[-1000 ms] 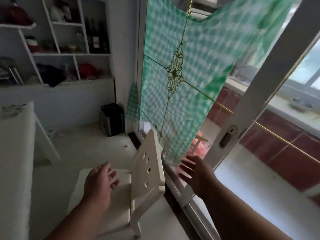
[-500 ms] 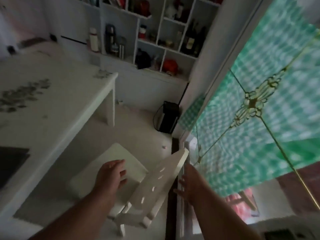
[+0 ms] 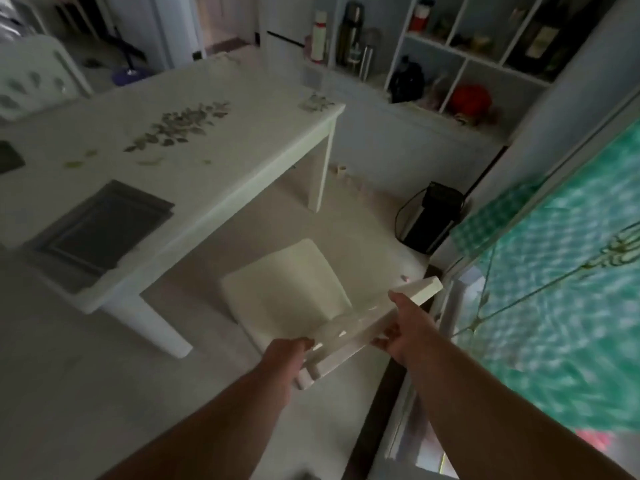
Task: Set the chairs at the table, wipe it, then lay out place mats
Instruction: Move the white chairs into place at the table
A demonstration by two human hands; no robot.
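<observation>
A white chair stands on the floor between the white table and the glass door, its seat facing the table. My left hand grips the near end of the chair's backrest top. My right hand holds the same backrest farther along, fingers wrapped under it. The table carries scattered dried leaves and crumbs and a stack of dark grey place mats near its front edge. A second white chair stands at the table's far left side.
A sliding glass door with green patterned film runs along the right. A black appliance with a cord sits on the floor by the door. White shelves with bottles and jars fill the back wall. A mop stands at the back left.
Both hands went from hovering open near the chair to gripping its backrest. My view has swung left, bringing the table into sight.
</observation>
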